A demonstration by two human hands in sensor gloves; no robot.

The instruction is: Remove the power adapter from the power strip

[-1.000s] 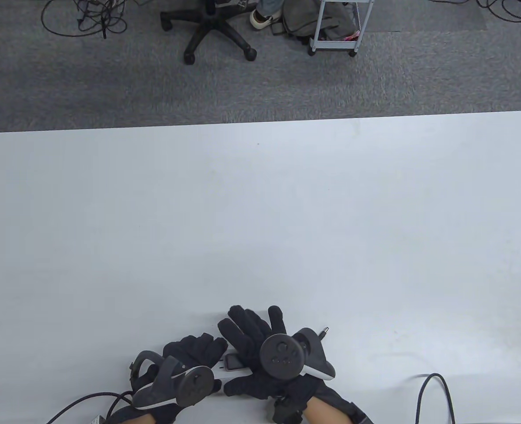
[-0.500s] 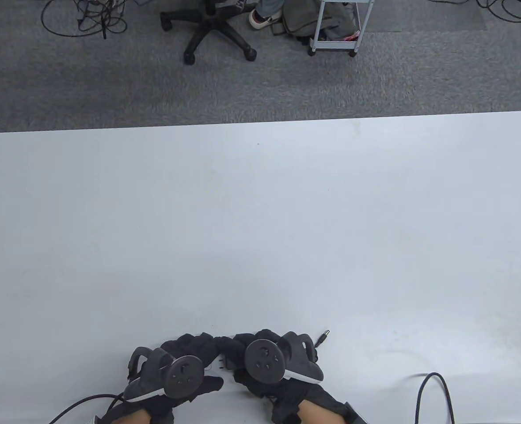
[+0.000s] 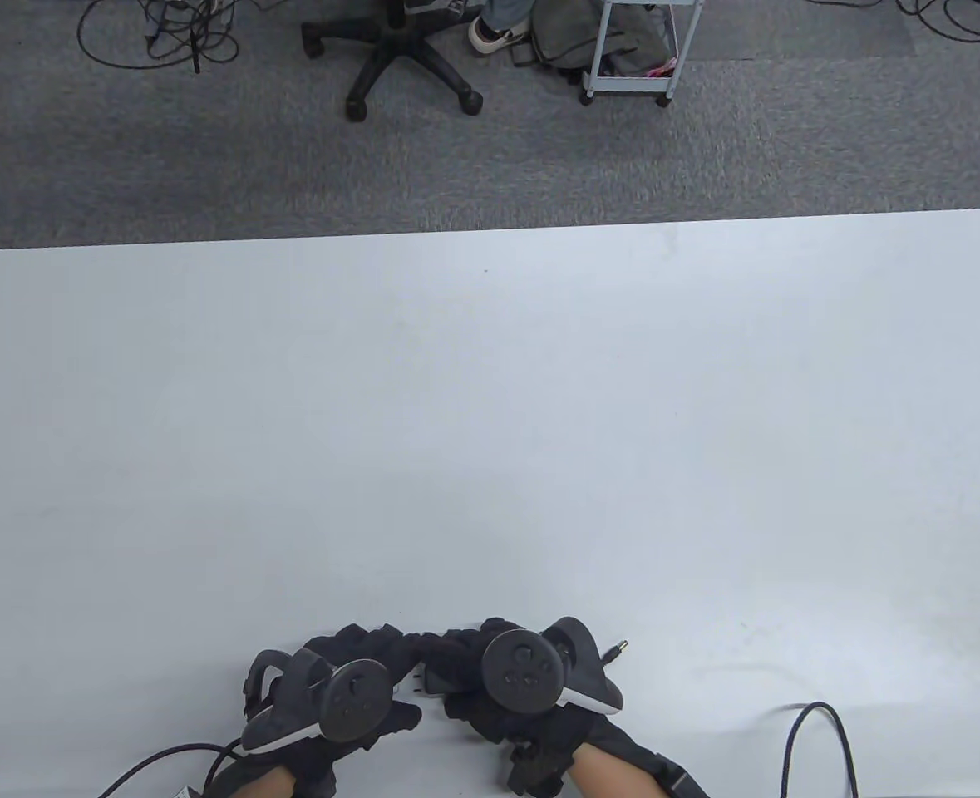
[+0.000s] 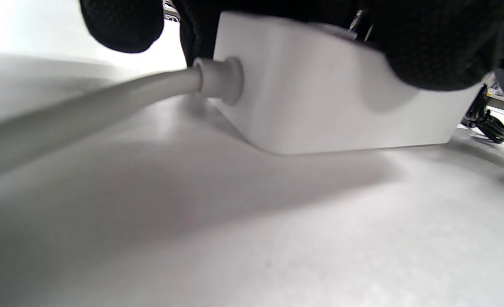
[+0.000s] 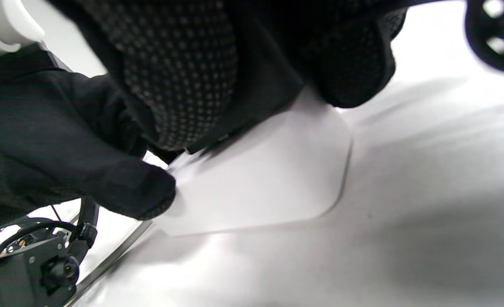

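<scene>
In the table view both gloved hands sit close together at the table's near edge. My left hand grips the white power strip, fingers pressing on its top; its white cord runs off to the left. My right hand is curled around the dark power adapter. The adapter's metal prongs show bare in the small gap between the hands and point left. Its barrel plug lies on the table just right of the right hand. The right wrist view shows a white rounded block under my fingers.
A black cable loop lies on the white table at the near right. A dark cable runs off the near edge left of the left hand. An office chair and a cart stand on the carpet beyond the table.
The right hand's fingers were spread flat over the adapter; now they are curled around it. The left hand has also closed. The right hand and barrel plug have shifted slightly right.
</scene>
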